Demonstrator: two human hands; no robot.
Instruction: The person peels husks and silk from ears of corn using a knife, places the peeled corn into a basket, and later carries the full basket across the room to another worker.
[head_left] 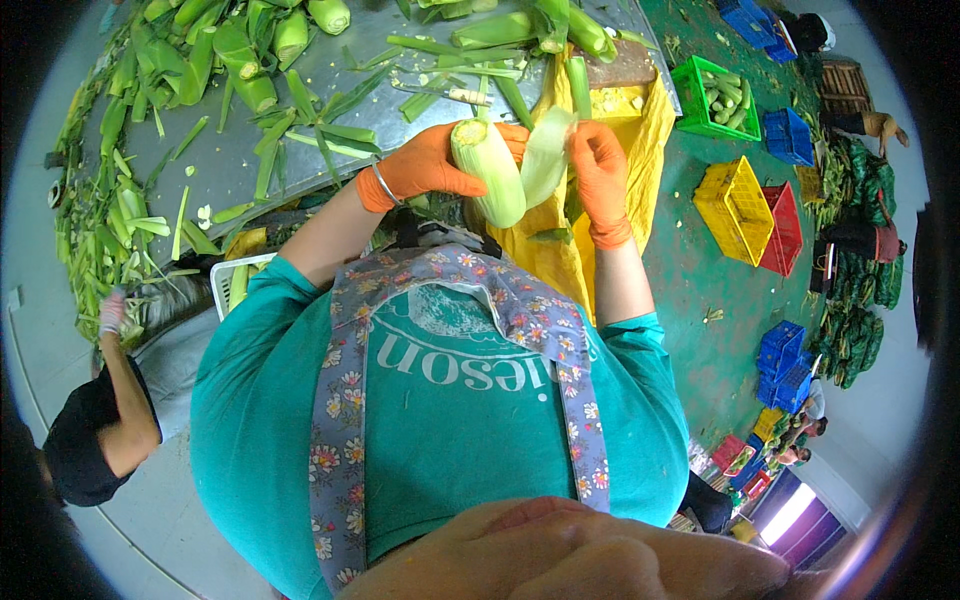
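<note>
An ear of corn (492, 182) in pale green husk lies tilted across my left hand (418, 168), its cut stalk end toward the table. The orange-gloved fingers wrap around its side. Just right of the ear, my right hand (602, 175), also in an orange glove, pinches a thin pale husk leaf (546, 160). This leaf stands out from the ear; whether its lower end is still attached I cannot tell. Beneath both hands hangs a yellow sack (648, 150). On the table beyond the ear lies a small tool with a pale handle (466, 96).
The metal table (345, 60) carries unhusked ears (240, 60) and loose husk leaves (320, 125). A white basket (222, 290) stands by my left elbow. Right, on the green floor, are a green crate of ears (690, 95) and a yellow crate (728, 210). Another person's arm (125, 400) is at left.
</note>
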